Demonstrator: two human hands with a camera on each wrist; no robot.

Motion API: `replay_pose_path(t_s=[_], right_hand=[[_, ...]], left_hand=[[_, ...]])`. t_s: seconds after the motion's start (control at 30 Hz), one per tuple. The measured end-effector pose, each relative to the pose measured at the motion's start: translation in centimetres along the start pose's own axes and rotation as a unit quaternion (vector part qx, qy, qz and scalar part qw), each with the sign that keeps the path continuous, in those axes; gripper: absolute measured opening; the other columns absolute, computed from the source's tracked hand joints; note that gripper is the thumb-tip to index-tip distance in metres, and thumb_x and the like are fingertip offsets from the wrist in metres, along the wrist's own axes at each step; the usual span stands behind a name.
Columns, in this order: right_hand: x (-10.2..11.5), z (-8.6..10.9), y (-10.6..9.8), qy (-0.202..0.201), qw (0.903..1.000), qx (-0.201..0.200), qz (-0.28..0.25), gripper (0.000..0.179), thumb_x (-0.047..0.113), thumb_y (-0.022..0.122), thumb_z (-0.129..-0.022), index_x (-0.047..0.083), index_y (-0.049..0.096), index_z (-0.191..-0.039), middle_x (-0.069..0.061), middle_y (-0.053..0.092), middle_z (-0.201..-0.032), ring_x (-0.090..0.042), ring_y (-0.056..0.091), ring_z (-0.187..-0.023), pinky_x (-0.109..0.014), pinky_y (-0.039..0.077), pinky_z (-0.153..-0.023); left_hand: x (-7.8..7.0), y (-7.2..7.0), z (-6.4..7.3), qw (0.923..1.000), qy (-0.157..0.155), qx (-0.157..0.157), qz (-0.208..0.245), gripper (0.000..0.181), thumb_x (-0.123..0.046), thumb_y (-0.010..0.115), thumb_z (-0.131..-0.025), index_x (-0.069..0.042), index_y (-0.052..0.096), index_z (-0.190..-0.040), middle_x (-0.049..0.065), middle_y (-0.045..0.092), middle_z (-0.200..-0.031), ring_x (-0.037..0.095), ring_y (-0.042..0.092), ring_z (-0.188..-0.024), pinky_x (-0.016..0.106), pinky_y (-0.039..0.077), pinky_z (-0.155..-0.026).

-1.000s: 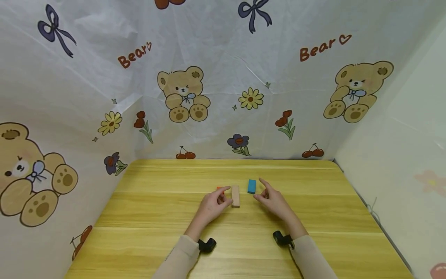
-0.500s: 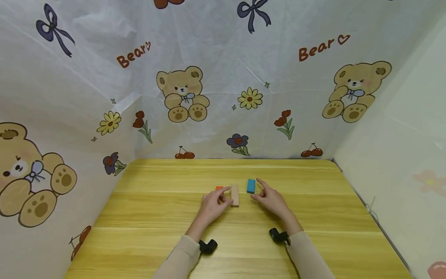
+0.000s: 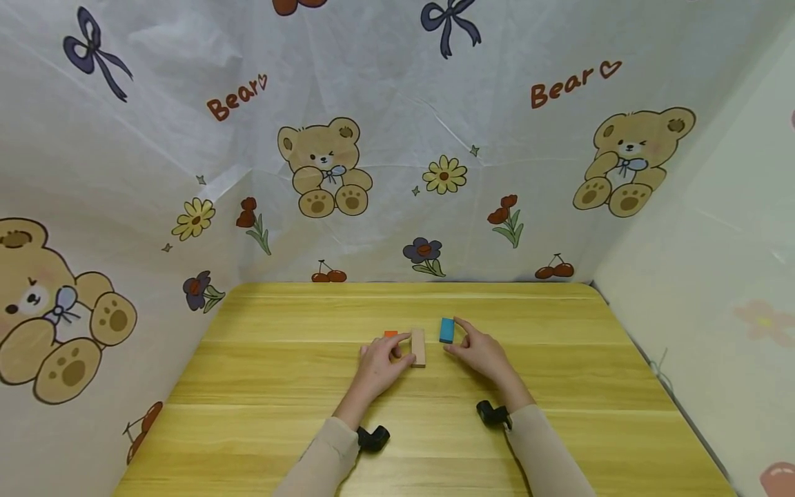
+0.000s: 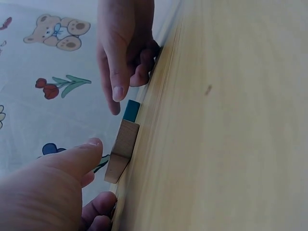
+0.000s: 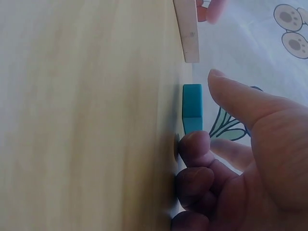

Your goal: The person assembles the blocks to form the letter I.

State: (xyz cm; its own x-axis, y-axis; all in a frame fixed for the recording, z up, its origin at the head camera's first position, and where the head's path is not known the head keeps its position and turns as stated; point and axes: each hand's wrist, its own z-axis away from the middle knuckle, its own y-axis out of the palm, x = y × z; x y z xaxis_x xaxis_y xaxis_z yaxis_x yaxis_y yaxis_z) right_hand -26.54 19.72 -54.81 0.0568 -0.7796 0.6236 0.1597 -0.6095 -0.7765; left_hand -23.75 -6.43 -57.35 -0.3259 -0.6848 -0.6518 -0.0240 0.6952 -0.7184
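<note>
— Your left hand (image 3: 379,366) has its thumb and forefinger stretched apart, the other fingers curled in; the tips sit right by the left side of the wooden block (image 3: 418,348), and you don't have it pinched; whether a tip touches it can't be told.

— And your right?

— Your right hand (image 3: 487,355) makes a similar wide gap between thumb and forefinger; it stands at the right of the blue block (image 3: 446,330), forefinger by the far corner, thumb by the near end; the right wrist view shows your thumb clear of it, so you have no grip there either; a touch from the forefinger can't be told.

— How do the blocks lie before you?

— In a loose row on your table (image 3: 435,449); the wooden one is in the middle, its long side running away from you; the blue one is to its right, well within your reach; an orange block (image 3: 390,333) is to its left, mostly hidden by your left hand.

— Anything you can read?

— Two words (image 3: 557,90) on the cloth (image 3: 385,83) facing you; both say "Bear" in reddish letters, each with a heart after it; one is up to your left, the other up to your right, among printed teddy bears (image 3: 326,166) and flowers (image 3: 444,175).
</note>
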Motion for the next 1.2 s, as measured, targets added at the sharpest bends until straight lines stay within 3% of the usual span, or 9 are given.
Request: replay_pose_path(t_s=[0.5, 0.9, 1.2], right_hand=[[0.3, -0.7, -0.2, 0.006, 0.9992, 0.007, 0.040, 0.078, 0.044, 0.075, -0.097, 0.014, 0.046, -0.162, 0.000, 0.062, -0.073, -0.015, 0.049, -0.060, -0.030, 0.036, -0.058], [0.4, -0.9, -0.1, 0.014, 0.9975, 0.009, 0.069, 0.081, 0.045, 0.077, -0.095, 0.013, 0.045, -0.162, 0.001, 0.065, -0.078, -0.016, 0.053, -0.062, -0.031, 0.037, -0.058], [0.4, -1.1, -0.1, 0.017, 0.9971, -0.001, 0.074, 0.067, 0.039, 0.073, -0.100, 0.016, 0.050, -0.159, 0.001, 0.064, -0.077, -0.016, 0.053, -0.061, -0.031, 0.037, -0.057]], left_hand=[[-0.1, 0.4, -0.4, 0.9997, 0.007, -0.018, -0.018, 0.047, -0.039, 0.080, -0.096, -0.024, 0.072, -0.139, -0.006, 0.060, -0.085, 0.012, 0.043, -0.078, 0.036, 0.023, -0.080], [-0.2, 0.3, -0.4, 0.9997, -0.002, 0.001, -0.025, 0.050, -0.046, 0.080, -0.094, -0.028, 0.072, -0.140, -0.010, 0.058, -0.085, 0.011, 0.043, -0.081, 0.036, 0.022, -0.080], [-0.2, 0.2, -0.3, 0.9995, -0.003, 0.009, -0.030, 0.052, -0.048, 0.079, -0.094, -0.027, 0.071, -0.141, -0.010, 0.056, -0.083, 0.011, 0.041, -0.079, 0.036, 0.022, -0.079]])
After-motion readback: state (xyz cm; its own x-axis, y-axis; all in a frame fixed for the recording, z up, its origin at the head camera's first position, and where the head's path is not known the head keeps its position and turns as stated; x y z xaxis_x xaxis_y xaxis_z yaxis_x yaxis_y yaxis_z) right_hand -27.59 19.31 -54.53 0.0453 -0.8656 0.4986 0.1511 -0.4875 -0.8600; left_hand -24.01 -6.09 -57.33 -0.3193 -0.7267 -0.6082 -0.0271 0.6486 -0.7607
